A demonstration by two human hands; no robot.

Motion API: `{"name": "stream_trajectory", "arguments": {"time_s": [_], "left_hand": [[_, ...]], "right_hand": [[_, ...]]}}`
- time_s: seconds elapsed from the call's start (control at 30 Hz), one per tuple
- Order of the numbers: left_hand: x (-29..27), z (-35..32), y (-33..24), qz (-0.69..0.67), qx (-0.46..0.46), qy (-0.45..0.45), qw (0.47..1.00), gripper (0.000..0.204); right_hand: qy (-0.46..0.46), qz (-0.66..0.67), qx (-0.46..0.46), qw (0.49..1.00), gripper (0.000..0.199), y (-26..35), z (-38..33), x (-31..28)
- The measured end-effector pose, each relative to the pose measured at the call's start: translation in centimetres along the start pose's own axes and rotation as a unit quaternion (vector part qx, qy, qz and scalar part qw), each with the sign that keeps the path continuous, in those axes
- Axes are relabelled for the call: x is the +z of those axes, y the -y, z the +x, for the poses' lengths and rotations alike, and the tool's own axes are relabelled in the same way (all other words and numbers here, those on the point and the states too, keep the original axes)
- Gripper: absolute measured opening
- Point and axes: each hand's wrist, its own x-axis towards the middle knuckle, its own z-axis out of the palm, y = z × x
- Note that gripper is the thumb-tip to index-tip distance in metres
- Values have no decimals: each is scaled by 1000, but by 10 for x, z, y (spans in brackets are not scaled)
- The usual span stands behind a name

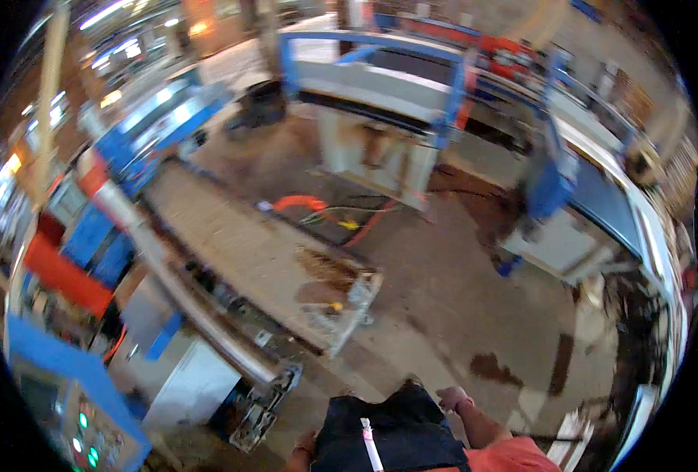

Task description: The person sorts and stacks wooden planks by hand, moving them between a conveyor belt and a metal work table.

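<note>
My right hand (453, 398) hangs over the floor beside the dark apron (404, 421) on my body. Nothing shows in that hand, but blur smears its fingers. On the other side of the apron, at the lower edge, only part of my left hand (305, 442) appears, its fingers hidden. A slim white stick-like item (371, 444) with a pinkish end lies against the apron's front. Neither hand visibly touches a machine.
Ahead to the left stretches a long, dusty machine bed (239, 228), with a metal rail (199, 311) alongside. A blue control panel (89, 417) with lit green buttons stands nearest left. Orange hose (298, 202) lies beyond the bed. Blue-framed machines (373, 82) stand farther back and right (553, 185).
</note>
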Motion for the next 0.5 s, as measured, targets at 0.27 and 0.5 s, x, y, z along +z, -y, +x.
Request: {"name": "stream_trajectory", "arguments": {"time_s": [0.27, 0.5], "left_hand": [[8, 13, -104, 63, 40, 16, 997, 48], [70, 7, -223, 144, 82, 19, 986, 42]], "right_hand": [[-40, 403, 221, 887, 37, -16, -93, 3], [-38, 527, 339, 778, 30, -102, -194, 30]]}}
